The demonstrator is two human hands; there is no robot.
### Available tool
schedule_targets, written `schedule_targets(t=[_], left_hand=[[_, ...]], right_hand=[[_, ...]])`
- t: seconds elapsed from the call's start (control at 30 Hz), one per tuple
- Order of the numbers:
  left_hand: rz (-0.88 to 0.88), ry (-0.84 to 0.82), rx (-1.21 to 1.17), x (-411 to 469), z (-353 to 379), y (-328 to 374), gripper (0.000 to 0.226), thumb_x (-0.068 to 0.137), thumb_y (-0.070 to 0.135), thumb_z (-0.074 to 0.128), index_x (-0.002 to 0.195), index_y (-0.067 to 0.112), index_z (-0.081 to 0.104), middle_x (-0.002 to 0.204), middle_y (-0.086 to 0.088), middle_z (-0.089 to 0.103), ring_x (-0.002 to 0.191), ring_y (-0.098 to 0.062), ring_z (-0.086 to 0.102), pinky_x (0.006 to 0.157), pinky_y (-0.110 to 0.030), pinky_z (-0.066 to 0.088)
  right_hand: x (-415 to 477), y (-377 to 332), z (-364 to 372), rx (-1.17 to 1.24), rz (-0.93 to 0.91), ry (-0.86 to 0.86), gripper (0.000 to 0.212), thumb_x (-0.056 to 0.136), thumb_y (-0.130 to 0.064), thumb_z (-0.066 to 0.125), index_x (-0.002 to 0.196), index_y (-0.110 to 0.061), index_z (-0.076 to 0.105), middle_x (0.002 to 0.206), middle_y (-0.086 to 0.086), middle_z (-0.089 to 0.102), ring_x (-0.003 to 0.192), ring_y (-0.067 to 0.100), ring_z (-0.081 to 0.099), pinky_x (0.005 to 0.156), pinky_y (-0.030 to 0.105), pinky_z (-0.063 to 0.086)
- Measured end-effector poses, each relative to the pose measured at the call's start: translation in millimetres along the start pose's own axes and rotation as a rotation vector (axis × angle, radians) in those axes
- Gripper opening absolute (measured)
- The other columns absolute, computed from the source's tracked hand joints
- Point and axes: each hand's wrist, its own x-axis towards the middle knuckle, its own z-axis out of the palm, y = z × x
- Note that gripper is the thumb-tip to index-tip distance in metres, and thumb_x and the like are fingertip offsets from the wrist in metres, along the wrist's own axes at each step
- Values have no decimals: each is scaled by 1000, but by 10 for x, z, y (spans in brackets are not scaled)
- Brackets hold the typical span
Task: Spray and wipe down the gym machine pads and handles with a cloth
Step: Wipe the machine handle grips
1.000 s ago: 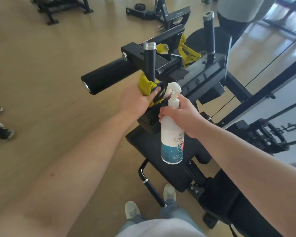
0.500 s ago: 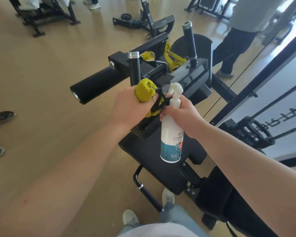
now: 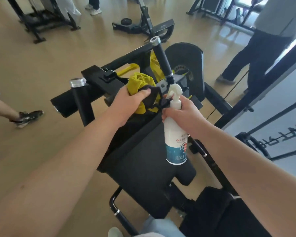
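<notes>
Over gym flooring (image 3: 41, 62), left hand (image 3: 128, 103) grips one cloth (image 3: 138, 81), right hand (image 3: 183, 115) one bottle (image 3: 175, 142).

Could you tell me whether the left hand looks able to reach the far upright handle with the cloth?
Probably yes: the left hand grips the yellow cloth close beside the upright handle, nothing lying between them; the spray bottle is aside.

We see a person in dark trousers (image 3: 256, 53) standing far right on the tan floor (image 3: 41, 69). At the left is a dark sneaker (image 3: 28, 116); far away, a black machine frame (image 3: 143, 27) with a round black disc (image 3: 126, 21) just beside it.
</notes>
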Motion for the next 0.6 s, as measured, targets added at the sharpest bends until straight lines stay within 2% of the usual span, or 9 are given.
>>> schedule_targets(t=[0.1, 0.23, 0.33, 0.4, 0.5, 0.6], left_hand=[[-17, 10, -13, 225, 145, 1, 28, 81, 32, 69, 108, 27, 75, 108, -3, 77, 105, -22, 73, 98, -52, 57], [-123, 66, -187, 461, 299, 6, 51, 74, 18, 67, 125, 9, 66, 117, -18, 73, 108, -35, 71, 99, -57, 55], [-147, 61, -245, 596, 378, 12, 55, 72, 6, 60, 127, 5, 62, 119, -24, 69, 110, -42, 69, 96, -59, 55], [-154, 32, -255, 660, 411, 11, 55, 73, 2, 57, 128, 3, 60, 115, -25, 69, 109, -44, 68, 95, -62, 55], [-129, -12, -229, 768, 398, -32, 50, 79, -1, 56, 129, 3, 59, 116, -25, 68, 106, -41, 70, 95, -60, 56], [-56, -57, -207, 868, 414, -34, 32, 90, -9, 53, 116, 7, 62, 101, -16, 70, 96, -31, 73, 90, -49, 59]], right_hand=[[223, -10, -224, -26, 3, -25, 23, 85, -17, 72, 103, -27, 62, 84, 2, 77, 80, 26, 77, 80, 54, 64], [399, 10, -367, 0, 30, -42, 20, 84, -18, 70, 100, -27, 62, 84, 4, 78, 82, 31, 77, 81, 57, 64], [488, 45, -412, 2, 7, -28, 9, 86, -16, 69, 92, -19, 63, 81, 3, 78, 82, 30, 76, 82, 56, 63], [509, 53, -441, -14, -14, 9, 12, 88, -18, 69, 97, -21, 64, 82, -1, 78, 81, 24, 76, 81, 50, 64], [532, 43, -475, 22, -8, 24, 27, 87, -21, 74, 103, -37, 60, 84, -3, 78, 77, 17, 76, 73, 40, 65], [580, 10, -482, -15, -16, 22, 16, 88, -22, 72, 99, -30, 63, 83, -4, 78, 70, 8, 73, 64, 30, 58]])
